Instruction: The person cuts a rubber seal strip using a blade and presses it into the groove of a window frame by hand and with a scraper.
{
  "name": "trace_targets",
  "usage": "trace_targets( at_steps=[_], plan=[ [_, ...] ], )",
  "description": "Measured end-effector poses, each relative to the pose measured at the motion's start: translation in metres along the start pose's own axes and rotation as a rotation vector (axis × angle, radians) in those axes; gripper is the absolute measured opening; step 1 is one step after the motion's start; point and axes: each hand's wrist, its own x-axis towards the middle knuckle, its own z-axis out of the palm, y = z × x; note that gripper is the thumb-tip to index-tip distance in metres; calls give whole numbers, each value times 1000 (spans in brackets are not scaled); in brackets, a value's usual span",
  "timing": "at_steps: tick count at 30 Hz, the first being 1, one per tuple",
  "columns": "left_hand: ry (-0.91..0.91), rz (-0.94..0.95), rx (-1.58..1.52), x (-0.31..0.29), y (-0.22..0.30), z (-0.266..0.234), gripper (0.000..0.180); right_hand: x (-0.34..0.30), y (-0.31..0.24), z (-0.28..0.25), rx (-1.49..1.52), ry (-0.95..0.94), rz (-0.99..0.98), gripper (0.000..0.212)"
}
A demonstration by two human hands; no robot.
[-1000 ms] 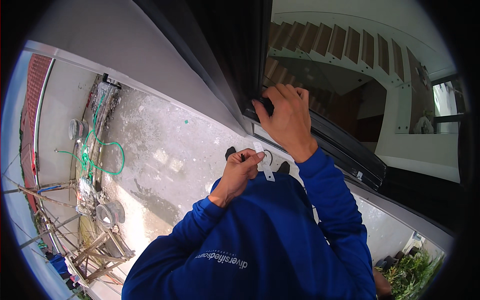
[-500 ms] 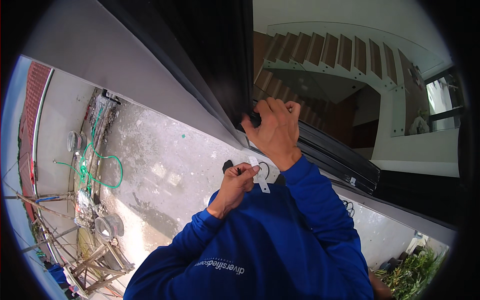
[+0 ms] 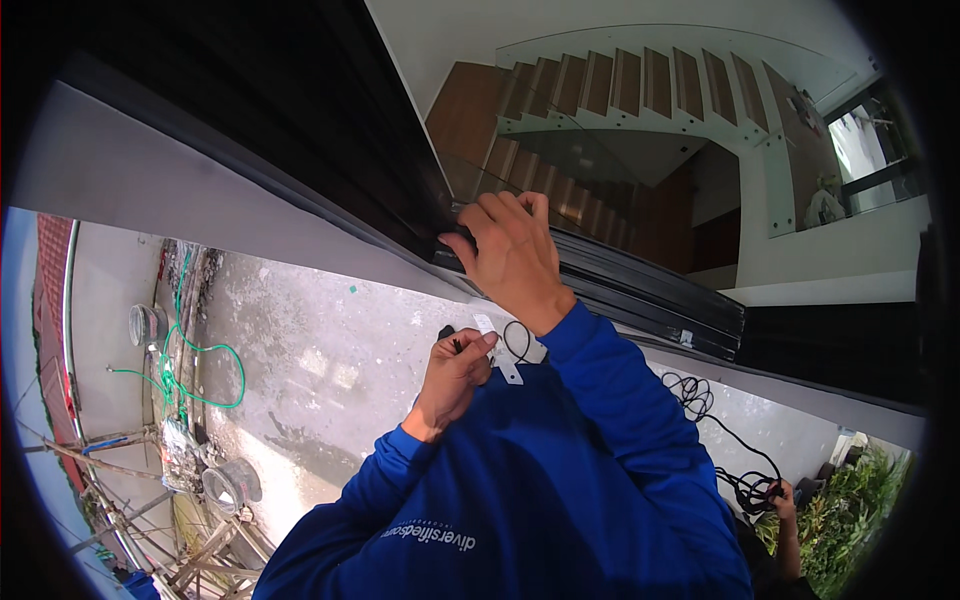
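Note:
My right hand (image 3: 512, 255) is curled over the lower corner of a black window frame (image 3: 440, 215), thumb on the near side; its fingertips are hidden behind the hand. Lower down, in front of my chest, my left hand (image 3: 455, 378) pinches a flat white strip (image 3: 485, 324) with holes. Part of the strip hangs below the fingers against my blue shirt. A short dark piece sticks out of the same hand, too small to name. Beside the strip loops a thin black cable (image 3: 517, 343).
Black sill tracks (image 3: 650, 300) run to the right; beyond them is a staircase (image 3: 600, 85). At the lower right another person's hand (image 3: 784, 497) holds a black cable (image 3: 745, 440) near plants (image 3: 850, 520). Below left lie a green hose (image 3: 240, 375), buckets (image 3: 232, 486) and wooden scaffolding (image 3: 215, 560).
The view has swung, so my hands and the frame appear further left. Both hands keep their places at the frame and strip. Another person's hand with black cable has come into view.

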Motion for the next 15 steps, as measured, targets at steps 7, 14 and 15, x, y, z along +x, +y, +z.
trace_targets(
  at_steps=[7,14,15],
  plan=[
    [4,-6,3,0,0,-2,26,1,-4,6,-11,24,20,19],
    [17,5,4,0,0,-7,27,4,-6,8,-38,51,64,22],
    [21,5,0,0,0,-7,27,4,-6,8,-44,49,56,22]
  ],
)
